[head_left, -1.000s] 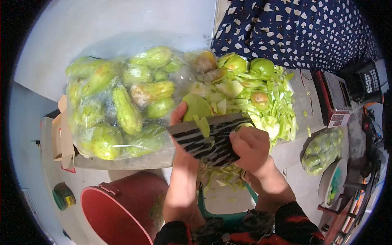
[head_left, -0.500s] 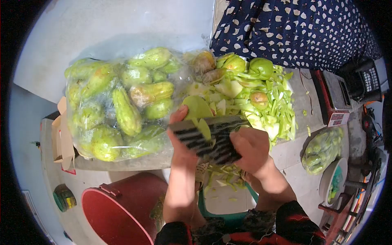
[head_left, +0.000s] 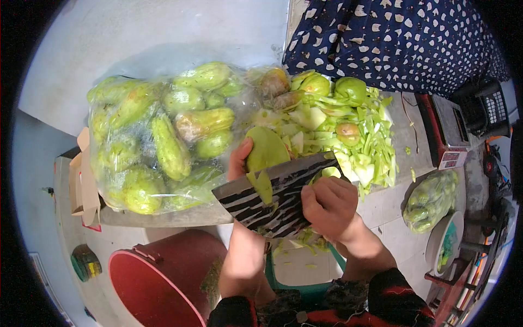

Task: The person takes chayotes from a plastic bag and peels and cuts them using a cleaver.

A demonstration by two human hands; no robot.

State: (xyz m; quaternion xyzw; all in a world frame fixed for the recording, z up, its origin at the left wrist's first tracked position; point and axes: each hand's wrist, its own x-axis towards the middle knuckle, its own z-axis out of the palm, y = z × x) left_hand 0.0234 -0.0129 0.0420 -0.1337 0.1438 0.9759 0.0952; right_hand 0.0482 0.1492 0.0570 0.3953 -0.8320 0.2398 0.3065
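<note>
My left hand (head_left: 238, 162) grips a pale green fruit (head_left: 265, 148), its thumb showing along the left side and its lower part hidden by a blade. My right hand (head_left: 333, 208) is closed round the handle end of a cleaver (head_left: 267, 199). The wide blade has dark and light stripes and lies tilted across the front of the fruit. A strip of green peel (head_left: 262, 188) hangs over the blade. Beyond my hands is a heap of green peelings (head_left: 365, 147) with several whole fruits on it.
A clear plastic bag (head_left: 163, 136) of several green fruits lies at left on the counter. Below stand a red bucket (head_left: 158, 278) and a green-rimmed tub (head_left: 302, 291). A scale (head_left: 444, 128), another fruit bag (head_left: 430, 200) and a white basin (head_left: 449, 242) are at right. Patterned dark cloth (head_left: 392, 43) hangs behind.
The cleaver blade has turned and shifted slightly down and left, showing more of its striped face. More of the fruit shows above it, and the peel strip has slid lower.
</note>
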